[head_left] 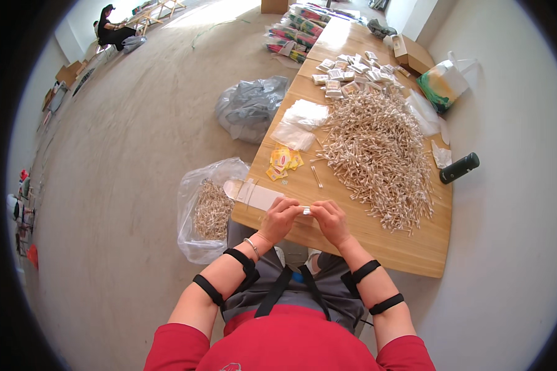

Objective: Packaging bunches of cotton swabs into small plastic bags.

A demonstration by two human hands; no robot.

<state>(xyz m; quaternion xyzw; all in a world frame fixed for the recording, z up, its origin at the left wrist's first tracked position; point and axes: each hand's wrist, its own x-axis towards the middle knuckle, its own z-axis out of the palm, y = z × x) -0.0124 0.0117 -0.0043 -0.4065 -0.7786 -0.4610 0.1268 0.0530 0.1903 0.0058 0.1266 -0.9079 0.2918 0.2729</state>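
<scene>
Both hands are meeting at the near edge of the wooden worktop (377, 247), at about 6 o'clock from the big heap of pale sticks (377, 154), and they are pinching a small white packet (306, 211) between them. The left hand (280, 217) is curling its fingers over the packet's left end, and the right hand (330, 219) is closing thumb and fingertips on its right end; each grip is nearly closed, grasping only the packet, though what is inside it is too small to tell. Judging by this, the step in hand looks like filling or sealing one small packet, and the next move seems to call for a steady two-handed pinch so the thin wrapper is not slipping or creasing. A flat white strip of packets (254, 195) is lying just at 9 o'clock from the hands, small yellow sachets (283, 162) are sitting at 12 o'clock, and two loose sticks (316, 176) are resting between the sachets and the heap. A clear bag of more sticks (207, 210) is sagging on the floor at 9 o'clock, beside the worktop
</scene>
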